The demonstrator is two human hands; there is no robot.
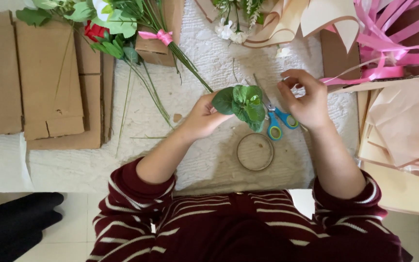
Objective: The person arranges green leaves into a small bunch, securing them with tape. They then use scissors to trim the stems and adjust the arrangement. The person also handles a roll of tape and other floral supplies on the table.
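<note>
Holding a leafy green sprig (244, 105) over the white mat (204, 155), the left hand (201, 116) was clenched on its stem end. The right hand (304, 96) hovered just beside the sprig, fingers pinched together; whether it gripped anything could not be told. Blue-handled scissors (278, 121) lay under the sprig, a thin ring (255, 152) just below, pink ribbon (389, 43) at the far right.

Bright, even daylight (soft shadows), slightly soft focus.
</note>
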